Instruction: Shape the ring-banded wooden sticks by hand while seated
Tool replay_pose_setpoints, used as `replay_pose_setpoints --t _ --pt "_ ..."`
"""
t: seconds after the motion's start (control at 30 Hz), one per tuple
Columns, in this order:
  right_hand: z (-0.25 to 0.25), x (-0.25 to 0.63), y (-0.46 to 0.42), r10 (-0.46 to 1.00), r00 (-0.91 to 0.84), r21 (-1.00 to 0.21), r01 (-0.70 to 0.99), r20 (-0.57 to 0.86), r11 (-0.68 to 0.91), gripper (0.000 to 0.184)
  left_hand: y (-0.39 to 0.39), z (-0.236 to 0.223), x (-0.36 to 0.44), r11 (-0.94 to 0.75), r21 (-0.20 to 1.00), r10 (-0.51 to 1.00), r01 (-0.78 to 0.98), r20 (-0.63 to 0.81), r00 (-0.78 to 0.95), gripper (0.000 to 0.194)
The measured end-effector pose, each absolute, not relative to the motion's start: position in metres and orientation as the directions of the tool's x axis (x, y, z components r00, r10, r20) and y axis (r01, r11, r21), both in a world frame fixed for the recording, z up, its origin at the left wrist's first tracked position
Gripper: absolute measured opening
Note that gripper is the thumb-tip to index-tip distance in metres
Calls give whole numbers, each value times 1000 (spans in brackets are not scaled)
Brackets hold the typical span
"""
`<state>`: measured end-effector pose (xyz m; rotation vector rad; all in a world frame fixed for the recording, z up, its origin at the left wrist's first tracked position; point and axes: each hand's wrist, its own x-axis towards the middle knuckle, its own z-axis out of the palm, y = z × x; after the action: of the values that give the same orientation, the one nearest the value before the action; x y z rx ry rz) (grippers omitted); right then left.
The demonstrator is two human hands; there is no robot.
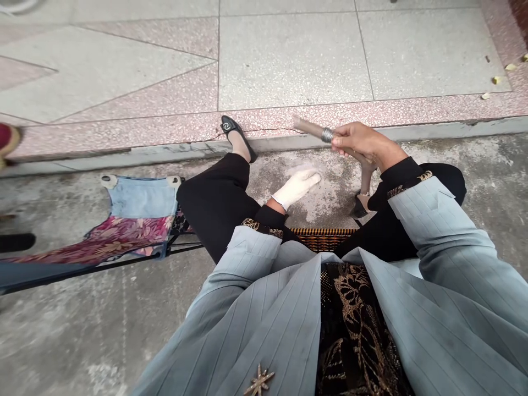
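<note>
My bare right hand is closed around a brownish stick, holding it out over the edge of the step. Silver wire is wound in a tight coil about the stick, just in front of my thumb and fingers. The stick's far end points up and left and looks slightly blurred; its exact kind does not show. A white glove covers my left hand, which hangs between my knees with its fingers curled together. Whatever it may hold is hidden beneath it. The two hands are apart.
The raised tiled step runs across in front of my feet. A woven wicker seat edge shows between my legs. To the left stands a folding chair of denim and floral cloth. Pale petals lie on the tiles at right.
</note>
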<state>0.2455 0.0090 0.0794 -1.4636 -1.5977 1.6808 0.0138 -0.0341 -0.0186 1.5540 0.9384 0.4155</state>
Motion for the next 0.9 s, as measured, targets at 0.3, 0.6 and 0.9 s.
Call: replay_pose_setpoints --t 0.3,0.6,0.9 --pt "43 216 4 686 -349 -243 937 -639 251 21 -33 -1 3 -305 832 664 464 -164 729 40" --pt "83 244 5 511 -752 -887 458 -417 -51 45 -24 -13 0 -29 963 792 266 -140 594 39" --pt "64 236 13 869 -281 -621 783 -408 -39 28 -36 -3 6 -290 842 662 456 -168 731 38"
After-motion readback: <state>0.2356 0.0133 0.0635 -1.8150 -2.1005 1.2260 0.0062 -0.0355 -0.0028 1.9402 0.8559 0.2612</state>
